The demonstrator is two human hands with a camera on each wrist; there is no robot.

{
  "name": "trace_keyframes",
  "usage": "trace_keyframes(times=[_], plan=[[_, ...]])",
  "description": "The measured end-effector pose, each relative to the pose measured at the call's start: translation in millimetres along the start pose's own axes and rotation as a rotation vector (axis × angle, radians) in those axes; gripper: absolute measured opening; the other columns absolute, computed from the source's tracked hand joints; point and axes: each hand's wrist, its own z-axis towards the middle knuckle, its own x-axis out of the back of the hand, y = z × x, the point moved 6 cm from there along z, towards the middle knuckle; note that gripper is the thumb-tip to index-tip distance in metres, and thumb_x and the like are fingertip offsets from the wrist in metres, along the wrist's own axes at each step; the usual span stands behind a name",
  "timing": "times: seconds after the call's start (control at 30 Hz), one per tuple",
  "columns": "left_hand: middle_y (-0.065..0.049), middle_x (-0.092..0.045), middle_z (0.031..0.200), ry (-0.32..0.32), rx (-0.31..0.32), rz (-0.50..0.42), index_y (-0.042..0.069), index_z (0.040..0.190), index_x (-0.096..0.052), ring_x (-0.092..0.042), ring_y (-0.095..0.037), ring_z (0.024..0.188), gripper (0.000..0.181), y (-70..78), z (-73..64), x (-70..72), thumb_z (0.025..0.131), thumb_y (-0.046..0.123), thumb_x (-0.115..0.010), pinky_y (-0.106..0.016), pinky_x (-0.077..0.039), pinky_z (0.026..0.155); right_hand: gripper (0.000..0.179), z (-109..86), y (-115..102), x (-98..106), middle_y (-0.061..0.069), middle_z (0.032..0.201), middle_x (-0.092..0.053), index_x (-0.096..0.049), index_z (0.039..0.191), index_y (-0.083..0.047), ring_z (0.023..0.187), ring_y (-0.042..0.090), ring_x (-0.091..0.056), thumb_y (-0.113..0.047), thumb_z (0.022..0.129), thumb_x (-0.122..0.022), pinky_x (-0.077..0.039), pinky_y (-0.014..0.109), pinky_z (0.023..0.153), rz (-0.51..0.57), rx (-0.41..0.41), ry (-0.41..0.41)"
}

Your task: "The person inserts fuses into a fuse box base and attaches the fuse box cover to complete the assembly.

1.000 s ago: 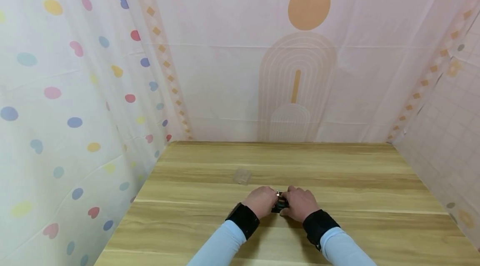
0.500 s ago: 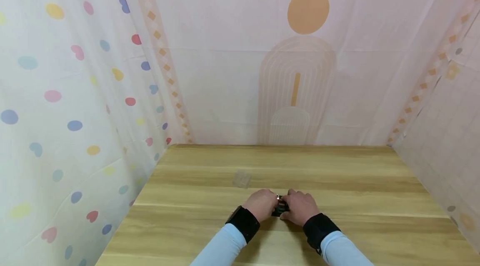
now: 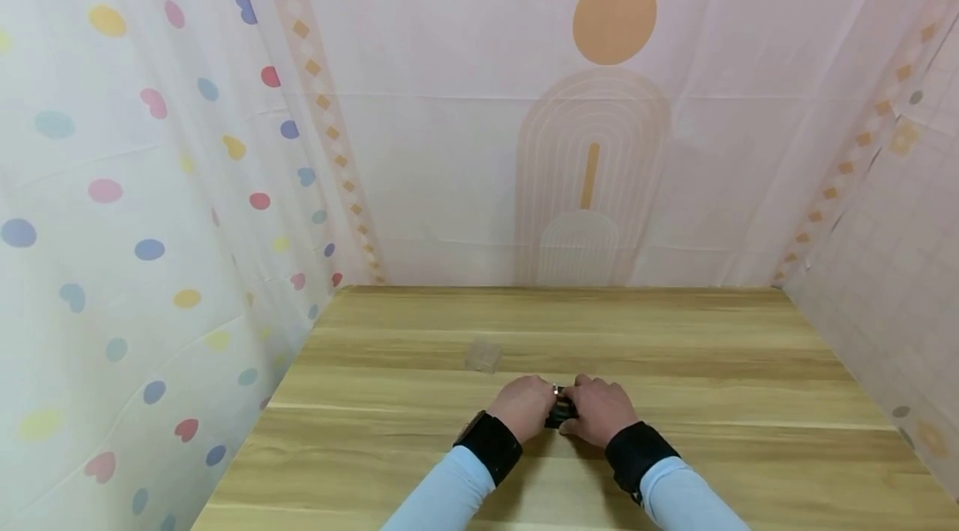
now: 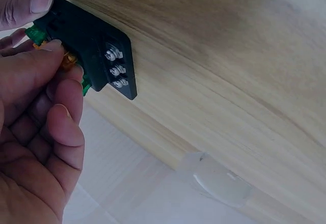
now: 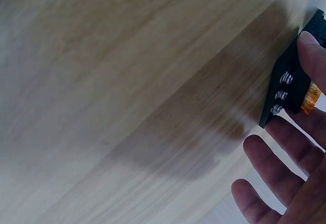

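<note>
Both hands work on a small black plastic block point(image 4: 76, 28) with a row of metal screws point(image 4: 116, 68) along its end and green and orange see-through pieces set in it. My left hand point(image 3: 522, 408) curls its fingers around the colored side, thumb and fingertips pinching an orange piece point(image 4: 69, 61). A green piece point(image 4: 35, 34) shows beside them. On the other side my right hand point(image 3: 601, 410) grips the block, its thumb point(image 5: 313, 56) laid over the face. Two of its lower fingers stick out free. The block's middle is partly hidden by fingers.
A clear plastic square point(image 3: 484, 355) lies on the wood-grain table point(image 3: 360, 398), beyond the left hand. Patterned curtains point(image 3: 449, 181) hang behind the table and along both sides. Black bands point(image 3: 490, 444) circle both wrists.
</note>
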Motion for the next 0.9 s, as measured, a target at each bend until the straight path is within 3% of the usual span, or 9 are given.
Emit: trace_keyframes(times=[0.63,0.9], plan=[[0.009,-0.066,0.074,0.001,-0.021,-0.034,0.018,0.080,-0.074,-0.062,-0.005,0.071,0.008,-2.4,-2.5,3.9,0.086,0.016,-0.078,-0.019,-0.049,0.064,0.047,-0.9,-1.2,1.2,0.004,0.086,-0.058,-0.072,0.109,-0.009,0.075,0.024,-0.058,-0.034,0.072,-0.088,-0.047,0.043,0.063,0.014,-0.006,-0.012],[0.011,-0.065,0.070,0.008,-0.030,-0.049,0.018,0.073,-0.072,-0.060,-0.003,0.066,0.014,-4.9,-2.2,1.0,0.084,0.014,-0.080,-0.018,-0.048,0.062,0.051,-2.2,-2.3,2.7,0.004,0.090,-0.061,-0.071,0.113,-0.008,0.080,0.025,-0.060,-0.034,0.072,-0.088,-0.048,0.043,0.067,0.029,-0.012,-0.007]])
